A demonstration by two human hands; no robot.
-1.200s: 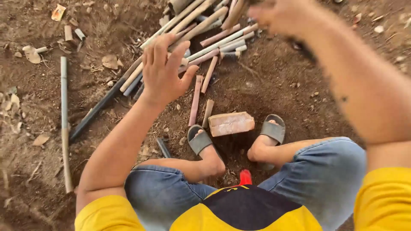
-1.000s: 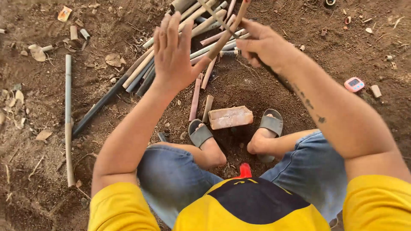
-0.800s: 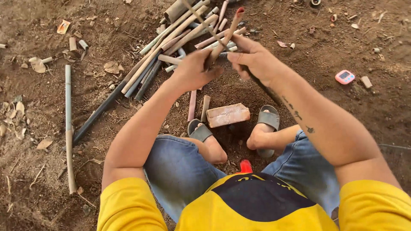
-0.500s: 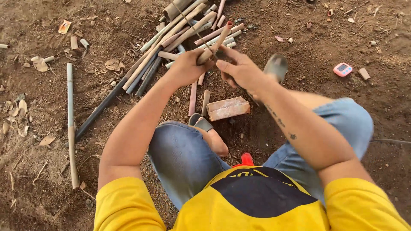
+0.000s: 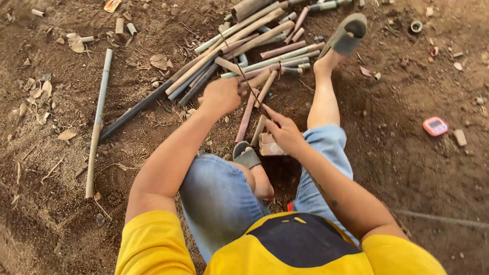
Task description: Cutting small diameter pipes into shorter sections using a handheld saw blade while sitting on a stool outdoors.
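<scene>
I sit on bare earth facing a pile of bamboo stalks (image 5: 239,38). My left hand (image 5: 221,94) is closed around a short bamboo piece (image 5: 257,79) just in front of the pile. My right hand (image 5: 285,131) is lower and to the right, fingers pinched near a thin dark stick (image 5: 247,84) that runs up past my left hand; whether it grips it is unclear. A brick (image 5: 269,146) lies under my right hand, partly hidden. My right leg is stretched forward, its grey sandal (image 5: 346,34) near the pile.
A long pale bamboo pole (image 5: 97,122) lies at the left, a dark pole (image 5: 137,107) beside it. A small pink gadget (image 5: 434,126) sits on the dirt at the right. My left foot's sandal (image 5: 247,154) rests by the brick. Dry leaves and short offcuts scatter the far left.
Both hands came down from the raised position to the bamboo in front of the pile. My left hand closed on a short piece. My right leg stretched out forward toward the pile.
</scene>
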